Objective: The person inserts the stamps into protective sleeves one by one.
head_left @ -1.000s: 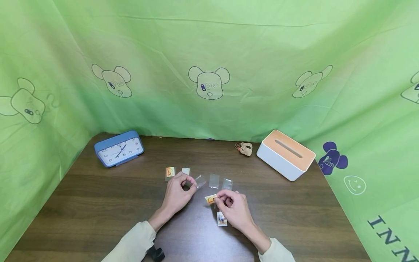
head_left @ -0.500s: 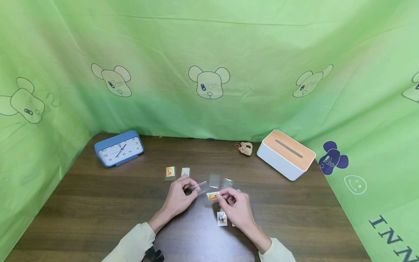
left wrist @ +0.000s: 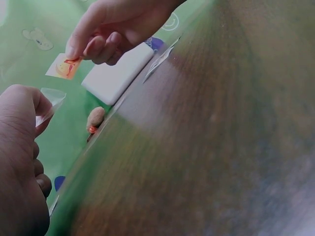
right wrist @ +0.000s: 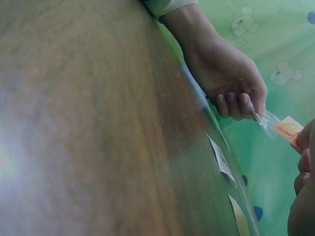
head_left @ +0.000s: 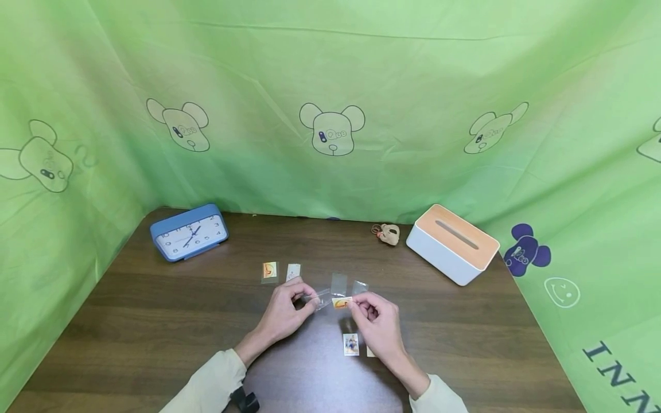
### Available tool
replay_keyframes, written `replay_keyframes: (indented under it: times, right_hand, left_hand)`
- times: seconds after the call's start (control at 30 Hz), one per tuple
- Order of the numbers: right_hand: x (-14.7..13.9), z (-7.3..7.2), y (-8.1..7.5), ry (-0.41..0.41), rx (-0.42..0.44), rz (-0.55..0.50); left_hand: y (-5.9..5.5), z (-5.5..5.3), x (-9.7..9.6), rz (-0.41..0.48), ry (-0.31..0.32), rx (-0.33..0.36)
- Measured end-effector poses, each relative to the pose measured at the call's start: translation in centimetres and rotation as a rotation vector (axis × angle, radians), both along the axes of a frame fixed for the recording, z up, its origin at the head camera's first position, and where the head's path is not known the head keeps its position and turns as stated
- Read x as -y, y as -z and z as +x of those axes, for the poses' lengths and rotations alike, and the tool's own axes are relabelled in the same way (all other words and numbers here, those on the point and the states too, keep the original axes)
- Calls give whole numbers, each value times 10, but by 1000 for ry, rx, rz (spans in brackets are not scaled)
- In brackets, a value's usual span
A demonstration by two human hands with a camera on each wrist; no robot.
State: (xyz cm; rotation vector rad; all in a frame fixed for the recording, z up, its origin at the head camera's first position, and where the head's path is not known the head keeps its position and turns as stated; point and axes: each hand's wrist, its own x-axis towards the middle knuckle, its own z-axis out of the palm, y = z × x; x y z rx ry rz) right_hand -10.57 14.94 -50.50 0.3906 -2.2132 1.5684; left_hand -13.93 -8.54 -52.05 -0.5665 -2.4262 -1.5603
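Observation:
My left hand (head_left: 283,310) pinches a small clear plastic sleeve (head_left: 323,299) between thumb and fingertips, above the table. Facing it, my right hand (head_left: 381,326) pinches a stamp (head_left: 341,303) with an orange and yellow picture and pale border. In the right wrist view the stamp (right wrist: 287,129) is at the open-looking end of the sleeve (right wrist: 266,123); whether its edge is inside I cannot tell. Below the right hand lies another stamp (head_left: 350,345) with figures on it, and a pale piece (head_left: 370,351) mostly hidden by that hand.
Beyond the hands lie a sleeved orange stamp (head_left: 269,270), a pale sleeved one (head_left: 293,271) and two clear sleeves, one flat (head_left: 338,284), one partly covered (head_left: 360,285). A blue clock (head_left: 189,233), a beige trinket (head_left: 388,234) and a tissue box (head_left: 452,245) stand at the back.
My left hand has brought the sleeve slightly right. The right hand has raised the stamp and turned it level, and the gap between stamp and sleeve has closed.

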Motion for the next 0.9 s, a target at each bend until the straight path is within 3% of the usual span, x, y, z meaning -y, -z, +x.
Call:
replay_keyframes:
  times: [0.23, 0.9]
  right_hand:
    - [0, -2, 2, 63, -81, 3]
    - [-3, -3, 0, 39, -15, -25]
  left_hand:
    - [1, 0, 0, 14, 36, -22]
    - [-2, 1, 0, 29, 102, -34]
